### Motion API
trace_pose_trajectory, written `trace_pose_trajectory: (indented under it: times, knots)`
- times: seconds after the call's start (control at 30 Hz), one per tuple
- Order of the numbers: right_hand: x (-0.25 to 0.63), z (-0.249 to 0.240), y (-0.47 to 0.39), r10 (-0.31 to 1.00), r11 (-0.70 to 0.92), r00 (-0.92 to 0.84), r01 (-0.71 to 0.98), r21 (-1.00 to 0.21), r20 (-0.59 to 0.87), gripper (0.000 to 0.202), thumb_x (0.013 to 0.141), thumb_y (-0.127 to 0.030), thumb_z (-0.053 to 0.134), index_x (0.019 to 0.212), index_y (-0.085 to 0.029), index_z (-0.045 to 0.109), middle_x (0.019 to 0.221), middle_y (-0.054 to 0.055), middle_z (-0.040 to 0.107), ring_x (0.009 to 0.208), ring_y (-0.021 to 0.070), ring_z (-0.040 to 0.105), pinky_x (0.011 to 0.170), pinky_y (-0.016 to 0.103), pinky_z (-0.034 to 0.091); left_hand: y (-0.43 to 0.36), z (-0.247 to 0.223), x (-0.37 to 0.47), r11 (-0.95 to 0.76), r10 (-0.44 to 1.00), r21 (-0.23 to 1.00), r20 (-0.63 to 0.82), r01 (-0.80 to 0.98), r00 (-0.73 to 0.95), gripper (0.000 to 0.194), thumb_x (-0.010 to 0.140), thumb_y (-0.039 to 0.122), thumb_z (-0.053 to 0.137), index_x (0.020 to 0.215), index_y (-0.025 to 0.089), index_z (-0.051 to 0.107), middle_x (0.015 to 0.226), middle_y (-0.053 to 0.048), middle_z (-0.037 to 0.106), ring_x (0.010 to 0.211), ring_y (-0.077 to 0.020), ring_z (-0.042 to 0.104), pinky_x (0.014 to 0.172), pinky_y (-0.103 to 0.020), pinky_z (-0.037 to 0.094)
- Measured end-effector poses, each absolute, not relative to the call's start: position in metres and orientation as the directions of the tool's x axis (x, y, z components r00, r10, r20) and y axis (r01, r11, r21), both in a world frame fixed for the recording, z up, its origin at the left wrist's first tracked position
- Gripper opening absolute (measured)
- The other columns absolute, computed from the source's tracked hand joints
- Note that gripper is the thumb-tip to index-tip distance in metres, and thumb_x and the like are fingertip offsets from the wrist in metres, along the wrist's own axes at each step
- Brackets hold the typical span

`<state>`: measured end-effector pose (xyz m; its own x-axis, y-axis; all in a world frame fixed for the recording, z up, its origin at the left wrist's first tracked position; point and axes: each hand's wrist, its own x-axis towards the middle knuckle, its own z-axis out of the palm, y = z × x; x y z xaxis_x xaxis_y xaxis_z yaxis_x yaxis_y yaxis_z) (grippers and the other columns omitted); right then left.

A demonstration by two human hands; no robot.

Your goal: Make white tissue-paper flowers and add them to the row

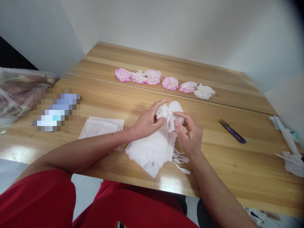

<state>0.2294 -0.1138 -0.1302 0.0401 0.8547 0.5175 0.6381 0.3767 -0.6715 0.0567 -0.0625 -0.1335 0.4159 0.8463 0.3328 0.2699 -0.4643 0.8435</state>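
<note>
White paper flower (169, 117), half fluffed, is held up over the far end of the paper stack (150, 150), the landmark here; whether its underside touches the stack cannot be told. The left hand (151, 117) grips its left side, fingers curved behind and thumb in front, while the right hand (192, 131) has thumb and forefinger closed on the petals at the right. The stack's nearest corner points toward the person and stops just short of the table's (237, 177) near edge. Paper strips (181, 160) stick out past the stack's right side, on the wood under the right forearm. Left of the stack, folded sheets (102, 126) lie a narrow gap away, partly covered by the left forearm; farther left sits a pixelated object (57, 112), and beyond it a plastic bag (16, 95) at the table's left side. Past the stack, a broad band of bare wood runs back to a row of flowers (169, 83), five pink-tinged and one white, with more wood between them and the wall (171, 31). Well right of the stack, small snips (232, 131) lie with bare wood around them, and farther right crumpled white material (293, 163) sits near the table's right edge.
</note>
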Motion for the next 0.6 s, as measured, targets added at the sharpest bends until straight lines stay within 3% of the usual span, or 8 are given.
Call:
trace_pose_trajectory:
  times: [0.13,0.2,0.3,0.4,0.5,0.6]
  knots:
    - [0.225,-0.128,-0.114,0.835,0.374,0.020,0.712,-0.594,0.550,0.028,0.081,-0.036,0.067,0.105,-0.023,0.062,0.095,0.005,0.071,0.077,0.0198,0.065,0.073,0.034,0.052,-0.067,-0.134,0.056,-0.516,0.815,0.798,0.345,0.312,0.466,0.060,0.083,0.021,0.053,0.142,0.024,0.040,0.141,-0.009,0.052,0.087,-0.0155,0.063,0.076,-0.028,0.051]
    - [0.223,-0.129,-0.114,0.838,0.316,0.092,0.722,-0.615,0.539,0.020,0.080,-0.035,0.068,0.096,-0.024,0.062,0.086,0.002,0.069,0.072,0.0185,0.063,0.072,0.034,0.051,-0.068,-0.134,0.056,-0.517,0.813,0.796,0.341,0.315,0.473,0.059,0.084,0.022,0.053,0.142,0.025,0.041,0.139,-0.009,0.054,0.086,-0.0155,0.063,0.077,-0.028,0.052]
    - [0.225,-0.132,-0.110,0.875,0.221,0.252,0.552,-0.804,0.414,0.012,0.082,-0.035,0.065,0.082,-0.023,0.062,0.072,-0.001,0.065,0.063,0.0148,0.058,0.063,0.029,0.049,-0.066,-0.135,0.055,-0.481,0.832,0.833,0.334,0.274,0.444,0.056,0.087,0.023,0.051,0.142,0.025,0.041,0.131,-0.008,0.059,0.082,-0.0146,0.063,0.076,-0.028,0.052]
    - [0.229,-0.133,-0.105,0.922,0.150,0.311,0.260,-0.954,0.230,0.017,0.079,-0.038,0.068,0.079,-0.021,0.063,0.071,-0.002,0.064,0.060,0.0127,0.056,0.056,0.026,0.046,-0.060,-0.134,0.055,-0.371,0.857,0.916,0.272,0.156,0.437,0.056,0.090,0.026,0.047,0.145,0.023,0.034,0.105,-0.007,0.067,0.067,-0.0124,0.060,0.065,-0.026,0.051]
    - [0.233,-0.126,-0.098,0.946,0.133,0.278,0.140,-0.981,0.168,0.020,0.077,-0.040,0.069,0.077,-0.021,0.063,0.070,-0.002,0.065,0.059,0.0115,0.054,0.055,0.025,0.046,-0.052,-0.126,0.055,-0.291,0.838,0.956,0.241,0.027,0.489,0.057,0.094,0.032,0.043,0.148,0.022,0.026,0.083,-0.003,0.064,0.062,-0.0128,0.058,0.060,-0.026,0.051]
    - [0.236,-0.110,-0.086,0.947,0.176,0.242,0.158,-0.972,0.211,0.021,0.079,-0.041,0.068,0.075,-0.021,0.063,0.067,-0.003,0.062,0.057,0.0106,0.052,0.054,0.024,0.045,-0.042,-0.109,0.056,-0.363,0.809,0.932,0.311,0.007,0.498,0.053,0.096,0.039,0.042,0.146,0.029,0.030,0.096,-0.005,0.065,0.069,-0.0139,0.060,0.068,-0.030,0.054]
